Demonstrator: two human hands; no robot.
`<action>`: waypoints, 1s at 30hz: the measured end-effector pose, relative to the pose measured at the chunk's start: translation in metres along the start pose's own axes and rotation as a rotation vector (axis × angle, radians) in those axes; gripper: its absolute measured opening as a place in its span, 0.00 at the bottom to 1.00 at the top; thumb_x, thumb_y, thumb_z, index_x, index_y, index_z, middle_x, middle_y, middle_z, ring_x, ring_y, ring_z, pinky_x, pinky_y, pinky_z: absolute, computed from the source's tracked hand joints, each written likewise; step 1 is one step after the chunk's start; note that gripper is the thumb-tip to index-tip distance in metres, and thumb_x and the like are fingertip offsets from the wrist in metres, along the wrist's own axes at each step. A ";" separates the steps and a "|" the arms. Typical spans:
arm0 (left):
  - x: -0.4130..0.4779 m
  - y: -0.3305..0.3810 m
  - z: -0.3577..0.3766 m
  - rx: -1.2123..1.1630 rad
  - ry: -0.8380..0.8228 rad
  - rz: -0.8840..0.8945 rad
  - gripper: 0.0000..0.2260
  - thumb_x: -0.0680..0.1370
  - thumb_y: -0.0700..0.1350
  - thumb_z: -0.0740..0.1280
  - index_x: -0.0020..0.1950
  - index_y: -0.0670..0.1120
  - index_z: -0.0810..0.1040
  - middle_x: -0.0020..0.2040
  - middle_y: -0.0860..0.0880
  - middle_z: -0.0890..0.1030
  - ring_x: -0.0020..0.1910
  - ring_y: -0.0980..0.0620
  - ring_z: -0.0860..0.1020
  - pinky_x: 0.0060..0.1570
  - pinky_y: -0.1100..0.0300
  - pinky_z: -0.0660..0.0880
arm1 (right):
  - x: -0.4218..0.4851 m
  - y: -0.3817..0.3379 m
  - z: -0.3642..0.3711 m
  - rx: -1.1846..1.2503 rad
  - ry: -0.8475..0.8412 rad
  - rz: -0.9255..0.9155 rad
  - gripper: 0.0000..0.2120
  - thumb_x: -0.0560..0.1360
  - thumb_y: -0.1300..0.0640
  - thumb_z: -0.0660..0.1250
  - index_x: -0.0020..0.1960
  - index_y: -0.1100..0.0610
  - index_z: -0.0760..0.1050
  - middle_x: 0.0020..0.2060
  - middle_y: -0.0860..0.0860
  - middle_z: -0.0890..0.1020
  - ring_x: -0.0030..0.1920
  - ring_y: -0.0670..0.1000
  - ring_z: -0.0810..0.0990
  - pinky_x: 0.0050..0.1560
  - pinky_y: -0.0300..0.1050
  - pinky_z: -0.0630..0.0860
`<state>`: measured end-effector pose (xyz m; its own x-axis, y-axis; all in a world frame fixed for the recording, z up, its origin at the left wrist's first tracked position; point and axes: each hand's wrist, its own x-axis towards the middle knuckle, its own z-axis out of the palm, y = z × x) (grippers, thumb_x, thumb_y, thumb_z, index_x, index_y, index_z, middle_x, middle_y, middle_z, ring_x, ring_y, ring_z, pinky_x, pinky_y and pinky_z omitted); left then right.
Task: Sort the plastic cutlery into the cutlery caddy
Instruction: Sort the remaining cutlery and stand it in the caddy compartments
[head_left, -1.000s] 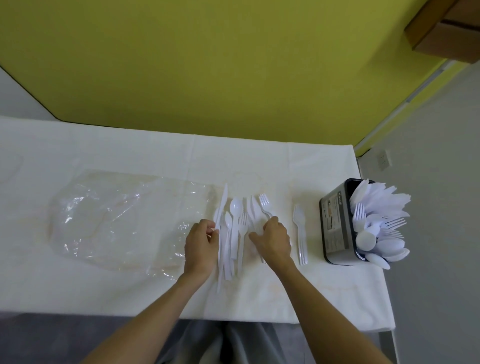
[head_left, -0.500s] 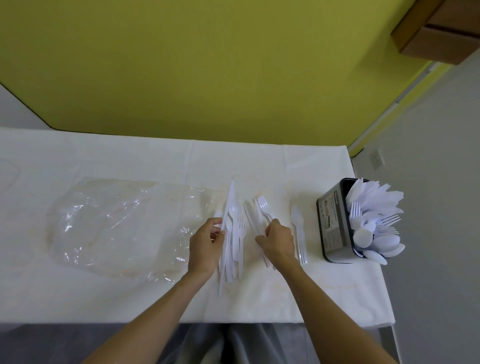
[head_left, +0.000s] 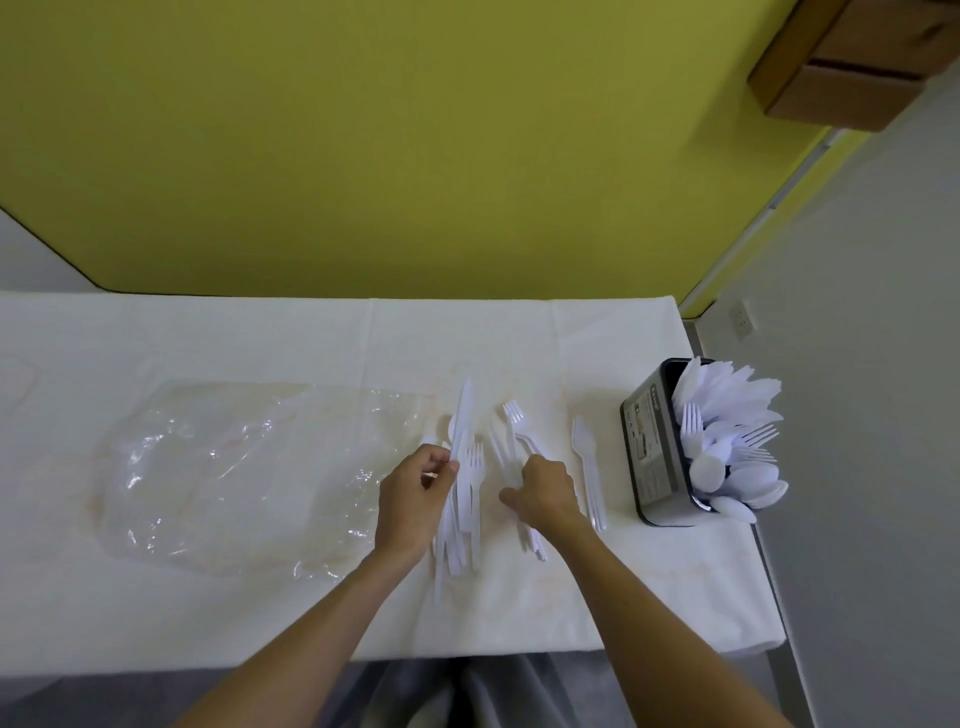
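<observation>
White plastic cutlery lies in a loose pile on the white tablecloth in front of me. My left hand pinches a white knife from that pile, its blade pointing away from me. My right hand curls over a second small bunch with a fork sticking out past its fingers. Two stacked forks lie apart to the right. The dark cutlery caddy stands at the table's right edge, packed with white knives, forks and spoons.
A crumpled clear plastic bag lies flat on the table to the left of the pile. The table's right edge runs just past the caddy, with a grey wall beyond. A yellow wall rises behind the table.
My left hand has lifted a knife out of the pile and raised it. My right hand has closed over the bunch on the right. The camera has tilted slightly.
</observation>
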<state>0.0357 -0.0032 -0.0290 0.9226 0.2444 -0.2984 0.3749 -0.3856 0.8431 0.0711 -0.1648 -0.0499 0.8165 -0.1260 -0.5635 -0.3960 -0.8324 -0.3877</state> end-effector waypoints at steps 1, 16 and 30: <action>0.000 0.002 0.000 -0.003 -0.005 0.002 0.02 0.77 0.45 0.68 0.47 0.49 0.80 0.42 0.54 0.82 0.40 0.53 0.80 0.40 0.66 0.73 | -0.002 0.001 -0.002 0.000 -0.003 -0.015 0.13 0.71 0.54 0.71 0.42 0.58 0.68 0.37 0.52 0.72 0.37 0.52 0.73 0.31 0.39 0.67; 0.010 0.097 0.054 -0.195 -0.097 0.143 0.06 0.77 0.45 0.69 0.46 0.53 0.72 0.41 0.51 0.84 0.40 0.53 0.84 0.48 0.54 0.77 | -0.049 0.039 -0.201 1.035 0.339 -0.158 0.04 0.69 0.67 0.75 0.42 0.60 0.83 0.39 0.57 0.85 0.43 0.54 0.85 0.50 0.44 0.82; 0.004 0.169 0.132 -0.207 -0.192 0.314 0.07 0.77 0.46 0.67 0.44 0.45 0.71 0.41 0.52 0.84 0.43 0.53 0.84 0.50 0.47 0.79 | -0.048 0.071 -0.217 0.450 0.703 -0.164 0.05 0.71 0.58 0.73 0.39 0.59 0.80 0.31 0.47 0.81 0.33 0.41 0.77 0.32 0.26 0.70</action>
<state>0.1148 -0.1847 0.0532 0.9966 -0.0341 -0.0744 0.0649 -0.2230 0.9727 0.0950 -0.3347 0.1080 0.8902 -0.4526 0.0519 -0.2579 -0.5946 -0.7615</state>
